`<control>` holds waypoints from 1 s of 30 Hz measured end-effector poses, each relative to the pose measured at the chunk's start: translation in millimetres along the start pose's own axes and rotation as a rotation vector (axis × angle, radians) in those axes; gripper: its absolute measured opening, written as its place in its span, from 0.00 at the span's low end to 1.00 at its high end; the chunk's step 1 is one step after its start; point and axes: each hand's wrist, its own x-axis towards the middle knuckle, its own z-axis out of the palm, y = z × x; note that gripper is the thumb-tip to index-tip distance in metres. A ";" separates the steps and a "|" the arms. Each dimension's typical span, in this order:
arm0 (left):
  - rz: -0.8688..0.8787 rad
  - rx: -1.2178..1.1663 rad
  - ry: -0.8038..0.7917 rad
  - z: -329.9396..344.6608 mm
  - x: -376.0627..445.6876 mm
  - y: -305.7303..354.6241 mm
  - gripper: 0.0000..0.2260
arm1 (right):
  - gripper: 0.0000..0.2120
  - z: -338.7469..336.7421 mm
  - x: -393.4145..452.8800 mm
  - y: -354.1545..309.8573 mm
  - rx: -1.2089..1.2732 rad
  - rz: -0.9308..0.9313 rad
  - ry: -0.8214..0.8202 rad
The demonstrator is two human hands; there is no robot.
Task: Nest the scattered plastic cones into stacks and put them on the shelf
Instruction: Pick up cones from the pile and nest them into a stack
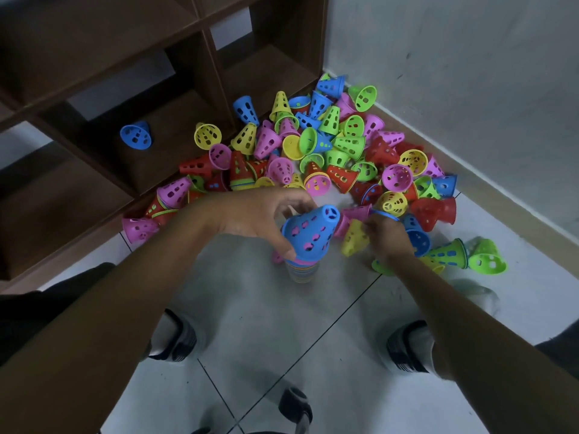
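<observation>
Cones [316, 145] lie heaped beyond your stack [308, 236], against the shelf [175, 98]. Your left hand [250, 220] grips the stack's blue top; its tip tilts away toward the heap. Just right of the stack, your right hand [387, 234] pinches a pink cone [357, 212], lying sideways, tip pointing stackward.

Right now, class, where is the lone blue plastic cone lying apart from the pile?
In the head view it lies on its side, upper left, inside a compartment of the brown wooden shelf: the lone blue plastic cone.
</observation>
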 end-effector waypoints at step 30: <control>-0.399 -0.320 0.777 3.8 -10.9 -169.1 0.26 | 0.17 -112.8 -3.7 -138.7 0.776 0.003 -0.849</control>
